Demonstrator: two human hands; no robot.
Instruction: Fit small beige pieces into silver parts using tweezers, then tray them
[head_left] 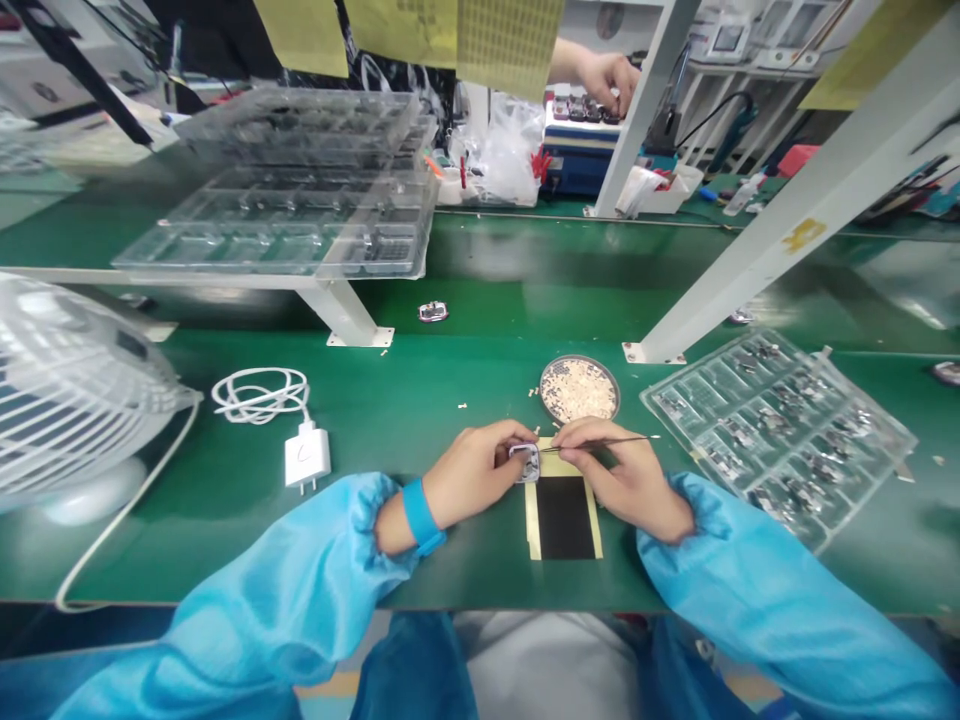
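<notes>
1. Small pale casing (531,464): at the left hand's fingertips, over the desk (465,565), just beyond the upper-left corner of the black pad (566,518). Resting or lifted, cannot tell.
2. Left hand (480,468): thumb and fingers pinch the casing by its left side and far edge; its right side and open interior show.
3. Right hand (622,472): fingers pressed together around a thin dark tool (631,439) (tweezers, probably; the blur hides the tips). One end points at the casing's right edge; contact cannot be told.
4. Handling, judged by eye: casing looks light and stiff, smooth enough to slip or turn under a sideways push. Best held by its outer rim, fingers clear of the hollow, where parts may be delicate.
5. Tool looks slim and springy; a light grip at mid-shank suits it, since hard squeezing could make the tip skip.
6. Round dish (542,397) beyond both hands: holds tiny pale pieces (579,385), surely near weightless, easily scattered. Too small for bare fingers; fine tips would serve better.
</notes>
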